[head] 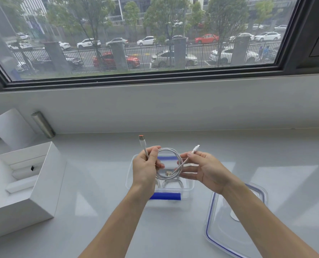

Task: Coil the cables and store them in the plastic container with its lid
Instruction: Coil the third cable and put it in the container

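Note:
A white cable (pixel 170 151) is wound into a loop and held above the clear plastic container (pixel 189 187) with blue clips. My left hand (pixel 145 168) grips the left side of the coil, and the orange-tipped USB plug sticks up above its fingers. My right hand (pixel 201 170) pinches the other end just below the small white plug, its other fingers straight under the loop. More coiled cable (pixel 171 183) lies inside the container. The clear lid (pixel 235 220) with a blue seal lies on the counter to the right.
An open white cardboard box (pixel 24 185) stands at the left, with its white lid (pixel 11 127) leaning behind it. A metal cylinder (pixel 43 124) lies near the wall at the back left. The white counter (pixel 102 183) meets a wall below a large window.

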Demonstrator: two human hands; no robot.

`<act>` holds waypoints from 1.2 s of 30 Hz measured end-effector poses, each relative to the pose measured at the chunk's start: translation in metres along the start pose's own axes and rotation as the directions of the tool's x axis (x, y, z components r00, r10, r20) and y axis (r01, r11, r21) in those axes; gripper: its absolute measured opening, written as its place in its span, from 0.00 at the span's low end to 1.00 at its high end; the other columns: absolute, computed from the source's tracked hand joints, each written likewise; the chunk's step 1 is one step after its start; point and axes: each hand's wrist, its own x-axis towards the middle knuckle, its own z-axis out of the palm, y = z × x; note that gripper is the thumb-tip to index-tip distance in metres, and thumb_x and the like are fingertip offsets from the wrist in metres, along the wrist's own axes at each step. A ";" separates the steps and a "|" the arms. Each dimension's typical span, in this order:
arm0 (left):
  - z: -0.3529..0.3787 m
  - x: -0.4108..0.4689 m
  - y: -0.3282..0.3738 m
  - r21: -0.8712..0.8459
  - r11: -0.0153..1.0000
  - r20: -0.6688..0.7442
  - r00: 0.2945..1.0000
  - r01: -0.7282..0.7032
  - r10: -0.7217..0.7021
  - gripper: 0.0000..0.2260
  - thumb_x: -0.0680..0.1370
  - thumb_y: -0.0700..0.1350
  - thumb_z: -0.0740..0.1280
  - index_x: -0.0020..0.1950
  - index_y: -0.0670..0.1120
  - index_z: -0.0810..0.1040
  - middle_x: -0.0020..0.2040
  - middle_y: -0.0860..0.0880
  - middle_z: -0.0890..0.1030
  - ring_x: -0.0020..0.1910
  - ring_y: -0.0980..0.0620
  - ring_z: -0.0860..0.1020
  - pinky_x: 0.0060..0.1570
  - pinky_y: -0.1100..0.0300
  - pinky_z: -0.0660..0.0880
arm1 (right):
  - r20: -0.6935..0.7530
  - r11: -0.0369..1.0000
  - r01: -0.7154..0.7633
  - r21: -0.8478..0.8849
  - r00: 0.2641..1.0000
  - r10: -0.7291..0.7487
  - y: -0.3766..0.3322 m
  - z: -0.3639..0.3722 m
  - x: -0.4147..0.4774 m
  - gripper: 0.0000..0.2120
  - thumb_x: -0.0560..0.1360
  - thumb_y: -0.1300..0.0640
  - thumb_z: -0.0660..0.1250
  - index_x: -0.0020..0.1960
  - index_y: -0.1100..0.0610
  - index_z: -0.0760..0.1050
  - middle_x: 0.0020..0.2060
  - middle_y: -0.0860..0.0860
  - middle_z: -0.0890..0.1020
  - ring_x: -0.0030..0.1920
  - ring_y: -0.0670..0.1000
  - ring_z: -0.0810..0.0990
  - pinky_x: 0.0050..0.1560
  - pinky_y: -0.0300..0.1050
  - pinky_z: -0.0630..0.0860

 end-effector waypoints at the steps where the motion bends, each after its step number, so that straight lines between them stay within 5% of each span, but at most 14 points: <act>1: 0.000 0.000 0.001 -0.022 1.000 -0.014 1.000 0.002 -0.002 0.08 0.80 0.41 0.62 0.44 0.46 0.80 0.26 0.47 0.71 0.24 0.53 0.72 0.33 0.61 0.73 | -0.016 1.000 0.011 0.005 1.000 -0.010 0.000 0.001 -0.001 0.11 0.81 0.60 0.56 0.50 0.66 0.75 0.41 0.60 0.81 0.43 0.62 0.82 0.47 0.54 0.80; 6: 0.000 -0.001 0.001 -0.097 0.995 -0.052 0.998 0.020 -0.025 0.09 0.80 0.42 0.60 0.46 0.46 0.79 0.23 0.51 0.72 0.23 0.55 0.73 0.35 0.60 0.73 | -0.056 0.997 0.028 0.065 0.998 -0.025 0.002 0.002 -0.002 0.12 0.81 0.60 0.57 0.43 0.65 0.74 0.38 0.61 0.80 0.39 0.59 0.82 0.47 0.54 0.81; 15: -0.002 -0.002 -0.009 -0.120 0.981 0.106 0.984 0.153 -0.140 0.07 0.80 0.40 0.61 0.51 0.40 0.77 0.23 0.51 0.73 0.23 0.56 0.74 0.30 0.63 0.76 | -0.001 1.000 0.009 0.026 1.000 -0.009 0.014 0.003 -0.002 0.12 0.79 0.56 0.60 0.56 0.63 0.75 0.42 0.58 0.81 0.44 0.58 0.80 0.52 0.55 0.78; 20: -0.019 0.004 -0.023 0.141 0.971 0.181 0.960 0.191 -0.215 0.12 0.81 0.45 0.60 0.60 0.40 0.73 0.41 0.45 0.76 0.40 0.50 0.78 0.40 0.59 0.78 | -0.141 0.995 0.032 -0.095 0.989 -0.045 0.032 0.007 0.006 0.06 0.78 0.60 0.62 0.46 0.60 0.77 0.37 0.56 0.80 0.37 0.53 0.80 0.39 0.42 0.78; 24: -0.038 0.009 -0.023 0.321 0.915 0.292 0.894 0.244 -0.341 0.20 0.82 0.44 0.55 0.74 0.45 0.57 0.56 0.40 0.78 0.55 0.44 0.78 0.54 0.52 0.77 | -0.295 0.991 0.004 -0.131 0.954 -0.043 0.043 0.005 0.023 0.09 0.78 0.61 0.62 0.41 0.60 0.78 0.35 0.56 0.81 0.38 0.54 0.81 0.42 0.46 0.78; 27: -0.050 0.019 -0.020 0.361 0.905 0.335 0.874 0.224 -0.350 0.15 0.82 0.41 0.56 0.69 0.43 0.64 0.57 0.41 0.79 0.53 0.45 0.79 0.54 0.54 0.78 | -0.316 0.982 -0.017 -0.188 0.948 -0.044 0.048 0.005 0.035 0.10 0.79 0.61 0.62 0.41 0.61 0.77 0.35 0.55 0.81 0.35 0.52 0.80 0.38 0.41 0.77; 31: -0.055 0.046 -0.022 0.330 0.929 0.250 0.933 0.169 -0.259 0.11 0.80 0.38 0.59 0.60 0.36 0.74 0.45 0.43 0.82 0.43 0.47 0.81 0.48 0.57 0.79 | -0.265 0.957 -0.046 -0.286 0.964 -0.033 0.049 0.010 0.054 0.09 0.79 0.63 0.59 0.45 0.61 0.78 0.37 0.55 0.80 0.33 0.50 0.78 0.41 0.43 0.74; 36: -0.048 0.081 -0.031 0.373 0.921 0.137 0.975 0.112 -0.174 0.01 0.78 0.39 0.65 0.47 0.43 0.75 0.43 0.41 0.84 0.38 0.47 0.81 0.44 0.54 0.80 | -0.332 0.948 -0.048 -0.315 0.941 -0.062 0.049 0.016 0.085 0.09 0.78 0.66 0.60 0.43 0.62 0.78 0.36 0.57 0.79 0.33 0.52 0.76 0.34 0.39 0.75</act>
